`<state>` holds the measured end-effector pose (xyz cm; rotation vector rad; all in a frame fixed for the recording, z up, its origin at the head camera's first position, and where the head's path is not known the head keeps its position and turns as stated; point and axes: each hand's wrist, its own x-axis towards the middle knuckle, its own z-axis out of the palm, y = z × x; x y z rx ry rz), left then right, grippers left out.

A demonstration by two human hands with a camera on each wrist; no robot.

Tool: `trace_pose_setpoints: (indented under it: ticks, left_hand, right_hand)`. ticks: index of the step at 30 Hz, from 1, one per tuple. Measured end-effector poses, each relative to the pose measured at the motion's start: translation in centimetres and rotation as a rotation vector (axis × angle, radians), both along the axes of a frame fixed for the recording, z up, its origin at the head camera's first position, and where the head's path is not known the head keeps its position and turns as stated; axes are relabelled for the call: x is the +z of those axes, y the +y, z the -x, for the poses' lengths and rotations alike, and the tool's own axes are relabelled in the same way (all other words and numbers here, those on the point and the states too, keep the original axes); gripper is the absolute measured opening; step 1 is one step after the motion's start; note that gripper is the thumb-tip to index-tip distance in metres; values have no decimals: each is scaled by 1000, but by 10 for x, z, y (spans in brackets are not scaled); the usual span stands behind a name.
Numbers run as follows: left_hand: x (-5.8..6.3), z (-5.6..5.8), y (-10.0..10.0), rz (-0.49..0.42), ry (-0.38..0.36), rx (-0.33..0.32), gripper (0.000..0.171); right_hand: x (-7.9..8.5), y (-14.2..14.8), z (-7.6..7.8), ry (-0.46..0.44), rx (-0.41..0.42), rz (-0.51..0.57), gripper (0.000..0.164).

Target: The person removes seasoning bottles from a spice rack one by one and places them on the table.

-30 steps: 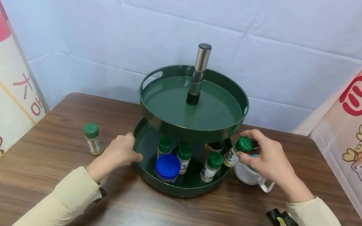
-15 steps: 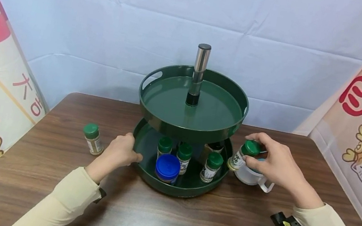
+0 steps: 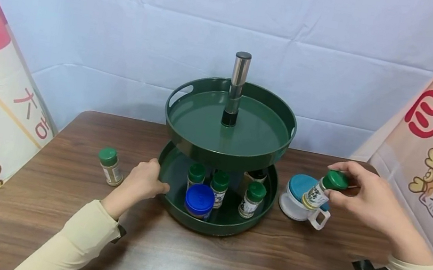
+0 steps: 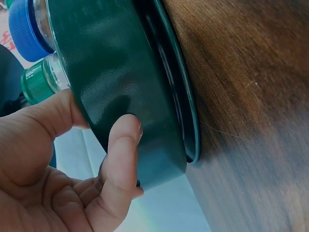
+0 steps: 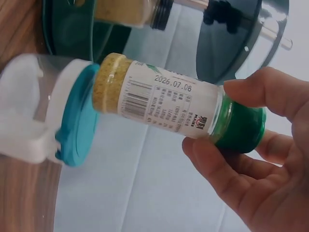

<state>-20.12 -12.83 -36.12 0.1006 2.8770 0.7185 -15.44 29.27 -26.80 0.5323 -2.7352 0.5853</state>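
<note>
My right hand [image 3: 373, 202] holds a spice jar [image 5: 159, 96] by its green cap, fingers and thumb around it. The jar is tilted, with a white printed label and yellowish contents. In the head view it overlaps a white-handled seasoning pot [image 3: 294, 208] with a blue lid. My left hand [image 3: 145, 178] grips the left rim of the lower tier of a green two-tier tray rack [image 3: 201, 224]. In the left wrist view its thumb hooks over the rim and a finger [image 4: 123, 154] lies against the outer wall.
On the lower tier stand several green-capped jars [image 3: 252, 200], a blue-lidded jar [image 3: 199, 200] and a black-capped jar [image 3: 257, 175]. The upper tier [image 3: 200, 127] overhangs them around a metal post [image 3: 238, 81]. Another green-capped jar [image 3: 111, 166] stands on the wooden table [image 3: 194, 265] at left.
My right hand has carried the spice jar rightward, away from the rack's lower tier and across the seasoning pot, whose blue lid now shows more. The left hand stays on the rim.
</note>
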Motion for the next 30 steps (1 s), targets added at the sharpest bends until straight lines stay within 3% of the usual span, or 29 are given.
trace_pose_setpoints:
  ticks: [8, 18, 22, 30]
  left_hand:
    - [-2, 2, 0, 8, -7, 11, 58]
    - [-1, 2, -1, 4, -11, 10, 59]
    - [-2, 2, -1, 8, -3, 10, 60]
    - [-2, 1, -1, 3, -3, 10, 63]
  right_hand:
    - [6, 22, -5, -6, -59, -1, 44]
    - [5, 42, -2, -128, -151, -65, 46]
    - [2, 48, 0, -200, -150, -94, 46]
    - [-7, 57, 6, -306, -72, -121, 40]
